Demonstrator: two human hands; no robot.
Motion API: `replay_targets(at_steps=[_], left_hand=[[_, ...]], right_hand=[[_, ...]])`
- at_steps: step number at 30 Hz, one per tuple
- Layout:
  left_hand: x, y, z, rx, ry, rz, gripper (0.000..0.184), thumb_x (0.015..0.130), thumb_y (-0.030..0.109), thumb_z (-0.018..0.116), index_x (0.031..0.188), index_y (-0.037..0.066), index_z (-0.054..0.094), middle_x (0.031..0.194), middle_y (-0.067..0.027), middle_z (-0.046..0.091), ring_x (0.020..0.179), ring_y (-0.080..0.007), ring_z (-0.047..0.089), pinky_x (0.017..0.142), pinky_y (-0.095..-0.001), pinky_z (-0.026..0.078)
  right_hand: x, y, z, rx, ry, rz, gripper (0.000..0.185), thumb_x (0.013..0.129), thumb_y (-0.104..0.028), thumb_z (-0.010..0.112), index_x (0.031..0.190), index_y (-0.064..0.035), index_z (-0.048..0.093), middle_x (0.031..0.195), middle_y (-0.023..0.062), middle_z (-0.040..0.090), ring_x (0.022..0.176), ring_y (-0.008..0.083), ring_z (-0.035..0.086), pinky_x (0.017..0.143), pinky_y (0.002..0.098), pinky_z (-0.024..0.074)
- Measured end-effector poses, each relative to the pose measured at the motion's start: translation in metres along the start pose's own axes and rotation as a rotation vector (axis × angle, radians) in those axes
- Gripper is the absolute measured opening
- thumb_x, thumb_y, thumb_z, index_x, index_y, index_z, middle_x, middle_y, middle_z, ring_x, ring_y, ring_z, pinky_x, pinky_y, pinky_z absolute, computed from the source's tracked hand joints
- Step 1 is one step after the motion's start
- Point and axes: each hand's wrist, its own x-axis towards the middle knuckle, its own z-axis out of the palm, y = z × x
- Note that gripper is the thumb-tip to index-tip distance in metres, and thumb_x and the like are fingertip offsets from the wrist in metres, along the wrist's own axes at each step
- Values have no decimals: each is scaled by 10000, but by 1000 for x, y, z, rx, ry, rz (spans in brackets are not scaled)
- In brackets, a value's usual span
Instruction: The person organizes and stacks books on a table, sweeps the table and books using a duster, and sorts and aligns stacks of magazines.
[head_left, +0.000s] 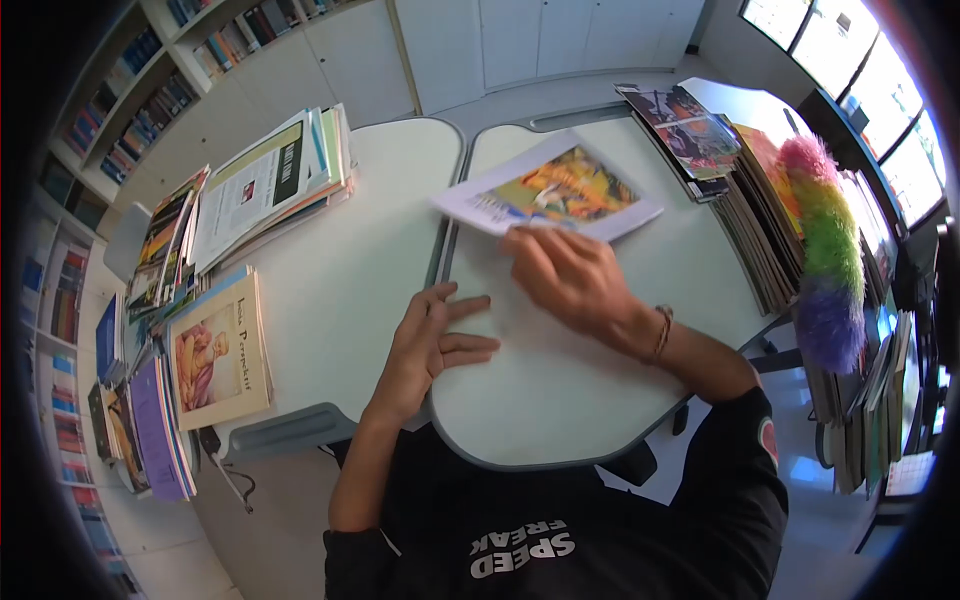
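A thin white booklet [487,207] with a colourful orange and yellow picture on its cover lies at a slant over the far part of the right-hand table, slightly blurred. My right hand [578,285], with a bracelet at the wrist, is closed with its fingertips at the booklet's near edge; the thumb is mostly hidden. My left hand [430,335] is held over the near left part of the same table, beside the seam. Its fingers are spread apart and hold nothing.
Two white tables [385,250] meet at a seam. Stacks of books [255,185] and a cream book [220,350] line the left. At the right stand more book stacks [690,140] and a rainbow duster [828,255]. Bookshelves [140,110] stand behind.
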Motion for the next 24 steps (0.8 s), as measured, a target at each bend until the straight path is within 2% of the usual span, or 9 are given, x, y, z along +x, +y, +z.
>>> replay_targets(at_steps=[5, 10, 13, 15, 16, 17, 19, 21, 24], left_hand=[[-12, 21, -12, -621, 18, -21, 346, 1034, 155, 594, 1298, -62, 535, 1171, -188, 670, 954, -225, 704, 842, -284, 566], [-49, 1, -75, -265, 268, 280, 343, 1029, 130, 599, 1316, -50, 543, 1167, -134, 681, 999, -171, 671, 852, -267, 540], [-83, -4, -106, 641, 674, 839, 354, 1022, 106, 608, 1336, -44, 542, 1166, -112, 678, 977, -154, 659, 829, -263, 530], [-98, 3, -104, 256, 710, 940, 371, 1020, 96, 616, 1357, -37, 535, 1168, -105, 672, 990, -154, 660, 837, -265, 537], [-102, 11, -93, -445, 573, 850, 385, 1020, 94, 621, 1371, -33, 527, 1171, -106, 667, 1011, -161, 665, 854, -269, 548], [-102, 7, -95, -442, 592, 864, 385, 1020, 94, 621, 1371, -33, 527, 1171, -106, 667, 1011, -161, 665, 854, -269, 548], [-100, -12, -111, -285, 585, 790, 488, 1049, 95, 558, 1506, 27, 402, 1368, -163, 615, 1244, -307, 641, 1015, -386, 566], [-106, -23, -131, -131, 442, 560, 495, 1071, 115, 515, 1533, 42, 352, 1437, -211, 571, 1253, -340, 647, 1025, -442, 580], [-133, -30, -154, -499, 160, 422, 424, 1079, 160, 532, 1444, -22, 416, 1402, -245, 590, 1181, -339, 688, 955, -362, 604]], right_hand=[[-2, -78, -21, 256, 224, -336, 275, 923, -105, 705, 1187, -144, 636, 1113, 112, 727, 955, 220, 736, 741, 327, 637], [10, -98, -13, 339, 85, -505, 280, 940, -156, 720, 1209, -158, 643, 1159, 85, 744, 1068, 247, 739, 853, 362, 653], [39, -106, -1, 360, 85, -540, 309, 937, -194, 739, 1230, -155, 647, 1178, 58, 752, 1144, 252, 719, 984, 416, 616], [63, -109, 18, 332, 82, -556, 363, 921, -219, 764, 1258, -151, 647, 1227, 41, 739, 1234, 248, 674, 1109, 458, 536], [77, -109, 34, 320, 91, -579, 399, 909, -224, 780, 1277, -149, 646, 1274, 38, 723, 1288, 243, 641, 1166, 473, 486], [91, -106, 53, 336, 100, -593, 399, 909, -224, 780, 1277, -149, 646, 1274, 38, 723, 1288, 243, 641, 1166, 473, 486], [116, -106, 93, 224, -16, -645, 430, 937, -295, 746, 1317, -132, 631, 1400, 82, 638, 1344, 255, 584, 1173, 473, 449], [129, -122, 126, 344, -102, -602, 432, 951, -323, 726, 1322, -124, 628, 1425, 99, 614, 1339, 271, 581, 1166, 481, 444], [146, -155, 166, 669, -383, -433, 464, 993, -408, 665, 1336, -98, 621, 1500, 150, 544, 1324, 317, 569, 1146, 508, 429]])
